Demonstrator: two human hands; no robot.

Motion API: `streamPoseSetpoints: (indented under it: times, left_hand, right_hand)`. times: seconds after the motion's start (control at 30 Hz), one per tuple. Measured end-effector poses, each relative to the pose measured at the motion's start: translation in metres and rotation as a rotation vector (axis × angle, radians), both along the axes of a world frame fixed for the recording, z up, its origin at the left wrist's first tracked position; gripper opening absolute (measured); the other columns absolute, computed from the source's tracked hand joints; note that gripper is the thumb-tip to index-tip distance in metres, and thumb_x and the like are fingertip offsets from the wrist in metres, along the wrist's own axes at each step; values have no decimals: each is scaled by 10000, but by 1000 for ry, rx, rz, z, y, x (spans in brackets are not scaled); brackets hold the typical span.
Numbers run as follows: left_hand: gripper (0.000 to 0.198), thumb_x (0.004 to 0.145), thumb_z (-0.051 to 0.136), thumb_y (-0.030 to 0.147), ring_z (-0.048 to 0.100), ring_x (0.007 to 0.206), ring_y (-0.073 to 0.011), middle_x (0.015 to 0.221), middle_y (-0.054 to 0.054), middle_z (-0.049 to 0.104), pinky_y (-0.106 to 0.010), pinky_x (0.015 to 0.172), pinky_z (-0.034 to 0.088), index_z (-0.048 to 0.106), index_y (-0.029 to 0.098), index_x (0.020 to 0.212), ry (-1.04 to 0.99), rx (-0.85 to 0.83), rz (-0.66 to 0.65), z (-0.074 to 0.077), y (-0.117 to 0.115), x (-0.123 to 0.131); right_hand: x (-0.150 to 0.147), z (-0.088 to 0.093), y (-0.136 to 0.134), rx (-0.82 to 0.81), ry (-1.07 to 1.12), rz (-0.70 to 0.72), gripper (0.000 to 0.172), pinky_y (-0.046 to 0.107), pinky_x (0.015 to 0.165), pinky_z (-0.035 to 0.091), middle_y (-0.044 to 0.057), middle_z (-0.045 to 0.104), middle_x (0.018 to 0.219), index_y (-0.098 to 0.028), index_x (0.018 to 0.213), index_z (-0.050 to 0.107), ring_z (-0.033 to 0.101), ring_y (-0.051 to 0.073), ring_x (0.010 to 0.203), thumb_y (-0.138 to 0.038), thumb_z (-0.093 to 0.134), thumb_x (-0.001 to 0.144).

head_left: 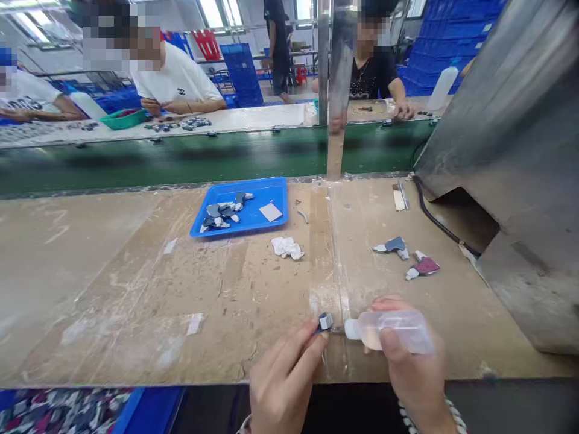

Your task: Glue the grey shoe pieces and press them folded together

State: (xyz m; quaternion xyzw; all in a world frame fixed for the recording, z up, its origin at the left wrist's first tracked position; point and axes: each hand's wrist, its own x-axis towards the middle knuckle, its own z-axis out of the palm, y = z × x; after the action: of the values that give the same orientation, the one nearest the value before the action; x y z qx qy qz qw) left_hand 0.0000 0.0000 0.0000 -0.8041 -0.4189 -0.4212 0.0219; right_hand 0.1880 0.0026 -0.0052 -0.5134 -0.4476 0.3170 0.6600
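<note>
Left hand: nearest the camera at the bottom edge, thumb and forefinger pinching a small grey piece just above the tabletop.
Small grey piece: at the near edge of the worktable, its end facing the nozzle of the bottle.
Right hand: fingers wrapped round a clear squeeze bottle, thumb pressed on its side; a beaded bracelet shows at the wrist.
Squeeze bottle: lying level, nozzle pointing left, tip just beside the grey piece; whether they touch cannot be told.
Farther right: a grey cut part and a maroon cut part lie near each other on the table.
Centre: a crumpled white scrap just in front of the tray.
Blue tray: holds a heap of grey cut parts and one pale flat square.
Right side: a metal housing with a black cable running under it.
Beyond: a green conveyor, with other people seated at the far bench.
</note>
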Motion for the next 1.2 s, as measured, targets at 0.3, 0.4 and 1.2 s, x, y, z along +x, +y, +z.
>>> streamPoseSetpoints:
  times: [0.3,0.4,1.2]
  left_hand:
    - [198,924,610,4,705,1101,-206,1093,-127,757,-304,945,604,726,112,1043,-29,33,-18,-3,3,7]
    - [200,934,603,16,702,1107,-203,1102,-127,755,-303,955,602,724,113,1059,-34,26,-16,-2,3,7]
    - [215,887,627,-32,696,1110,-174,1033,-51,772,-277,978,572,715,141,980,-105,-26,-125,-7,-12,8]
  right_hand:
    - [2,3,2,24,-63,58,159,222,430,539,40,644,920,-238,973,712,618,115,524,-368,714,880]
    - [4,4,3,28,-64,66,145,225,433,547,40,633,889,-234,973,707,640,133,546,-356,693,897]
    - [0,21,8,-171,628,-289,388,210,400,453,9,587,798,-189,789,678,559,114,543,-523,808,640]
